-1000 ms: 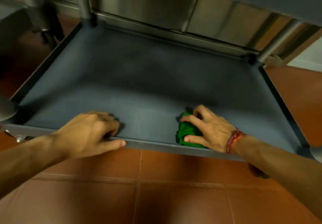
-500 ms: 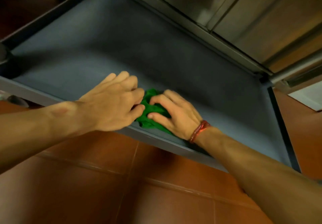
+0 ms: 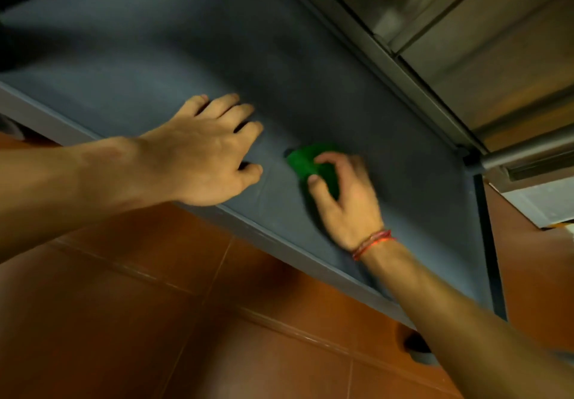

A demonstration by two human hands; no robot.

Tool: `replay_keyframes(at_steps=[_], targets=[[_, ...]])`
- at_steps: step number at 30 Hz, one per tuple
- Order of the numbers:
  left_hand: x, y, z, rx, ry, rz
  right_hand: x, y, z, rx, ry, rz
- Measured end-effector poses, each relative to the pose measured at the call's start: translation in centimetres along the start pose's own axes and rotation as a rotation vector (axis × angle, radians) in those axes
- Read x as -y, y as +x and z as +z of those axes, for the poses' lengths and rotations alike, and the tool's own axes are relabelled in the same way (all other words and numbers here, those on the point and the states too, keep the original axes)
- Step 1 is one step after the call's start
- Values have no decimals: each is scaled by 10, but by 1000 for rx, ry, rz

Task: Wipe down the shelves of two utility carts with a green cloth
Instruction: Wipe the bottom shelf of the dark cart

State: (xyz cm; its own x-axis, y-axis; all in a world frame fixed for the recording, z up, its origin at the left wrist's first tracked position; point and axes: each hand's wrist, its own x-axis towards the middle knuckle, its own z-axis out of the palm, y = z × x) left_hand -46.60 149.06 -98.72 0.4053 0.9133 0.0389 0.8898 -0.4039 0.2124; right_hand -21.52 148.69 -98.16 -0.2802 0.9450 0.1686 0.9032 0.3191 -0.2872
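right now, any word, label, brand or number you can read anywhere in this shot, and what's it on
None: no readable text anywhere in this view.
Grey shelf: plain, no label.
Green cloth under the right hand: no tag showing.
Steel panels behind: no markings.
Pale panel at the far right: a small orange mark at its edge, too blurred to read as anything.

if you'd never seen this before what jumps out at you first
The bright green cloth stands out first, bunched under the right hand on the dark grey cart shelf. The left hand rests on the shelf just left of the cloth, apart from it. A red thread bracelet circles the right wrist, and orange floor tiles fill the bottom of the view.
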Motion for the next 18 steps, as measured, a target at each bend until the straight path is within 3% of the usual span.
replay_keyframes(at_steps=[4,8,14,18], targets=[[-1,2,3,55,18,-12,18,-11,-2,138,102,-279],[-1,2,2,73,19,-19,-11,22,1,86,15,-316],[-1,2,1,135,-30,-33,-71,92,6,-147,-20,118],[-2,2,-3,153,-58,-51,-95,118,-1,-221,-128,516]])
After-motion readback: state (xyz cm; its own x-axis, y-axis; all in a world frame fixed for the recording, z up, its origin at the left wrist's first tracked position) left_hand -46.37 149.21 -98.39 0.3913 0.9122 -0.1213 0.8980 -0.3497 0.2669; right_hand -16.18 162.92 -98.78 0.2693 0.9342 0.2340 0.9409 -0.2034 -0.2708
